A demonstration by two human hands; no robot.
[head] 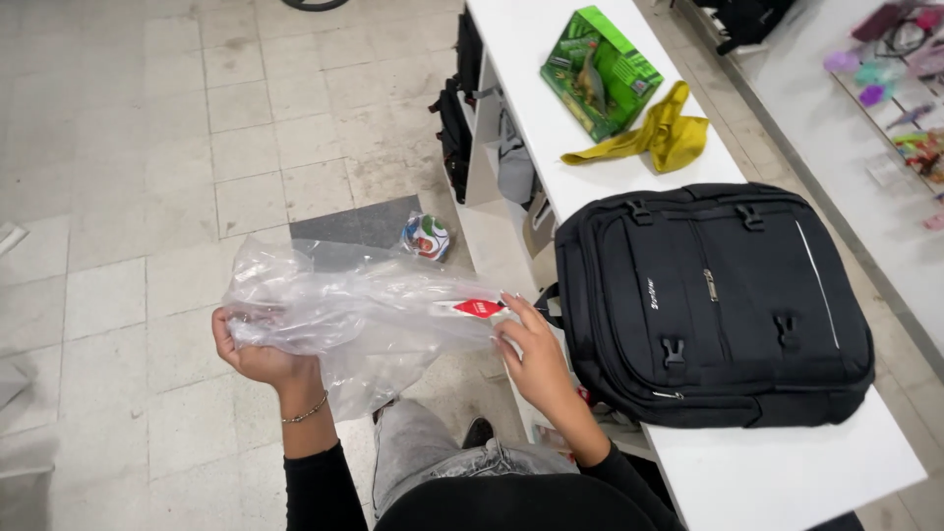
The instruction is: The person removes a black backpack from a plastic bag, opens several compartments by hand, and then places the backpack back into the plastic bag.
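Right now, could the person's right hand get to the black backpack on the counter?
Probably yes. The right hand pinches one end of the clear plastic bag, but the black backpack lies just beside it on the white counter, with nothing between them.

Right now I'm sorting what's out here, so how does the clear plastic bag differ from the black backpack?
The clear plastic bag is see-through and crumpled; the black backpack is opaque and keeps its shape. The bag is held in the air between the left hand and right hand; the backpack lies flat on the white counter, untouched. The bag looks thin and limp, the backpack thick and padded. Both are bags.
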